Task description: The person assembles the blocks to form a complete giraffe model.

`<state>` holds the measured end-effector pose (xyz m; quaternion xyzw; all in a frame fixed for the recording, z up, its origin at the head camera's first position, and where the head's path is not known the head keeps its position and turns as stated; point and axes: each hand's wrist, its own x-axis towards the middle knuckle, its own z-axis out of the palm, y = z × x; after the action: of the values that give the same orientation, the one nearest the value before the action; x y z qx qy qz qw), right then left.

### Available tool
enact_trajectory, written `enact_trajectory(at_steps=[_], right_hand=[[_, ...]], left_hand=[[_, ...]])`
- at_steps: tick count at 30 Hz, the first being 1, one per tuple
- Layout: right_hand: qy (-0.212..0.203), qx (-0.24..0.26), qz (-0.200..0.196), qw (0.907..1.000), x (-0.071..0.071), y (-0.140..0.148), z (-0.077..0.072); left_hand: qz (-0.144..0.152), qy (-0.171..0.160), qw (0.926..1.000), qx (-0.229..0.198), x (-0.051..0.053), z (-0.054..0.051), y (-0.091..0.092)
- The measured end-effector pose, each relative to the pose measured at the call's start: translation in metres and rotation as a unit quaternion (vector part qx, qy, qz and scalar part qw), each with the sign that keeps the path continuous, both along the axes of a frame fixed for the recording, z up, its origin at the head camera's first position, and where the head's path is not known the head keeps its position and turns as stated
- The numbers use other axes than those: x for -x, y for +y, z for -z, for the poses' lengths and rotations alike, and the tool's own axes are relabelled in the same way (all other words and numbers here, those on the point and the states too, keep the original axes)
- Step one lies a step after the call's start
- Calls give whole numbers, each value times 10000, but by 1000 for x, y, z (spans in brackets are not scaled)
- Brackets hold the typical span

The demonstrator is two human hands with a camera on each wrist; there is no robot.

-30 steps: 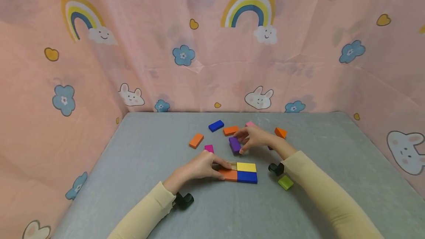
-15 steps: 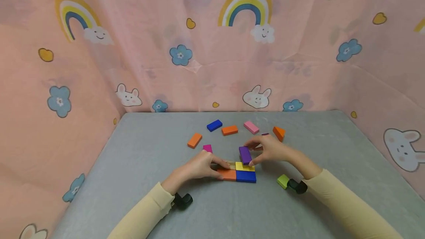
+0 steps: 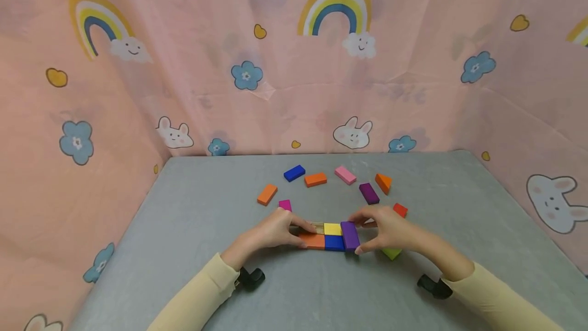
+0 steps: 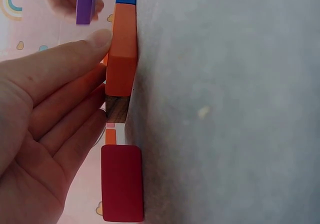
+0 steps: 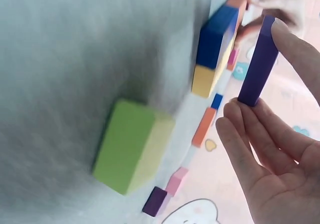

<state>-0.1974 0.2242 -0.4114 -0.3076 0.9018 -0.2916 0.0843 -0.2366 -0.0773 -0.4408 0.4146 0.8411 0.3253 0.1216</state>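
Observation:
My right hand (image 3: 383,229) pinches a purple rectangular block (image 3: 350,236) between thumb and fingers. Seen from the right wrist, that block (image 5: 259,61) is raised and apart from the other blocks; in the head view it covers the right ends of a yellow block (image 3: 332,229) and a blue block (image 3: 334,242). These two lie against an orange block (image 3: 313,241) and a bare wood block (image 3: 318,227), forming a flat group. My left hand (image 3: 277,230) rests on the group's left end, thumb touching the orange block (image 4: 122,49), fingers beside the wood block (image 4: 117,109).
Behind the group lie a blue block (image 3: 294,173), orange blocks (image 3: 315,180), a pink block (image 3: 345,174), a dark purple block (image 3: 369,193) and an orange triangle (image 3: 383,183). A green block (image 5: 127,146) and red block (image 3: 400,210) lie by my right hand; magenta block (image 3: 285,205) by my left.
My right hand has lifted the purple block and carried it right and nearer, to the group's right end. My left hand stays at the group's left end.

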Motion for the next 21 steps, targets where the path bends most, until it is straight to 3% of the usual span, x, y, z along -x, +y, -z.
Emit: enact_trajectory(at_steps=[10, 21], right_hand=[[51, -211, 133, 9997, -24, -2, 1], [-357, -174, 60, 9992, -37, 4, 7]], left_hand=[[-45, -5, 10000, 66, 0, -2, -1], [-27, 45, 10000, 73, -1, -1, 1]])
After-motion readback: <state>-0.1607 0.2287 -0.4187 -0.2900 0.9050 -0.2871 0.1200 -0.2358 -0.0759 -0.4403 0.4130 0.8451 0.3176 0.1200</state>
